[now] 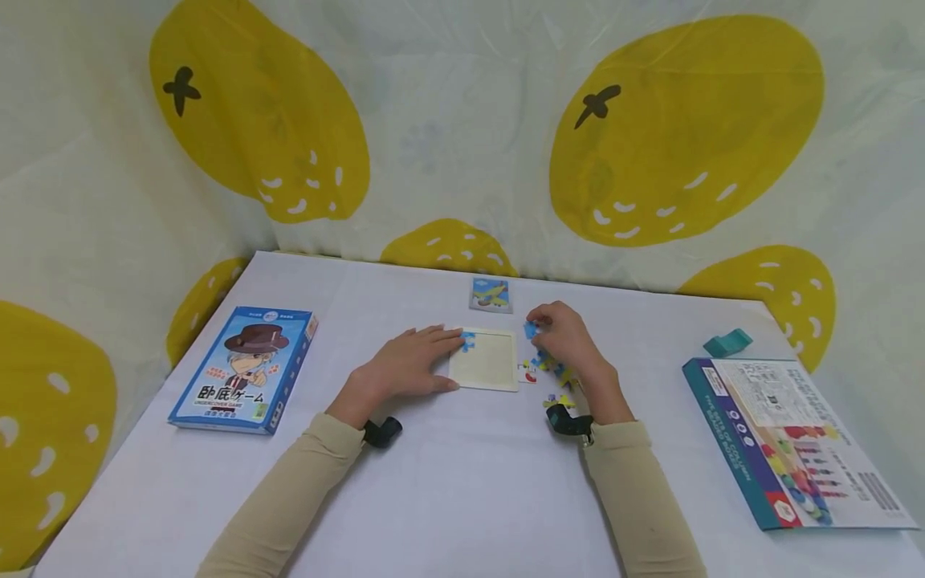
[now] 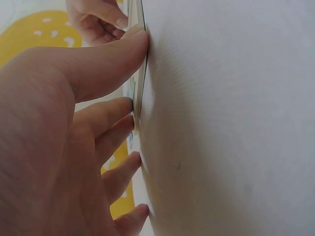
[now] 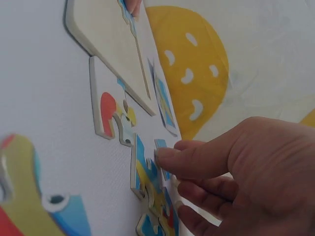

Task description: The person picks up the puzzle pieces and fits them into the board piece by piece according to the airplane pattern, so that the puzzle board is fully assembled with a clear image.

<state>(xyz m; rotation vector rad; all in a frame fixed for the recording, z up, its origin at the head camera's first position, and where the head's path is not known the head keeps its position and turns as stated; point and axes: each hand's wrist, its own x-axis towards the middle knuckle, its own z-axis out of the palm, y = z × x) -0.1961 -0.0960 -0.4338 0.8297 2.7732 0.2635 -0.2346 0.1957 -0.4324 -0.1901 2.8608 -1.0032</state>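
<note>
A shallow cream puzzle tray [image 1: 482, 371] lies on the table, with blue puzzle pieces [image 1: 468, 343] in its upper left corner. My left hand [image 1: 415, 363] rests along the tray's left side with fingers stretched out. Its thumb [image 2: 115, 61] touches the near edge, and fingertips touch the corner by the blue pieces. Right of the tray, my right hand [image 1: 567, 333] pinches a blue puzzle piece [image 3: 160, 144] between thumb and fingers. Loose blue and yellow pieces [image 3: 150, 179] lie below that hand, partly hidden by it. A white and red piece [image 3: 106, 101] sits beside the tray's right edge.
Behind the tray lies a small picture card [image 1: 491, 295] with a yellow plane. A blue game box [image 1: 246, 369] stands at the left. To the right are a large game box [image 1: 795, 449] and a teal object [image 1: 727, 343]. A fruit-patterned curtain [image 1: 462, 160] hangs behind.
</note>
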